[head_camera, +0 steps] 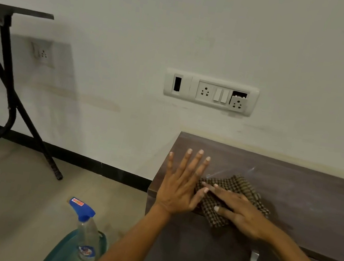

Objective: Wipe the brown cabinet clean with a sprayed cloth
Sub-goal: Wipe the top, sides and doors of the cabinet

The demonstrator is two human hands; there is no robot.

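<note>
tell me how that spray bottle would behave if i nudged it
Likely tips easily: the spray bottle is tall and narrow with a bulky blue trigger head on top. Its clear body looks plastic, so probably light and not fragile.

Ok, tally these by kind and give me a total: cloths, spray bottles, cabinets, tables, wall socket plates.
checked cloth: 1
spray bottle: 1
brown cabinet: 1
black folding table: 1
wall socket plates: 2
Total: 6

Bare forearms; left hand [176,189] and right hand [241,215] have short, apparently trimmed nails.
</note>
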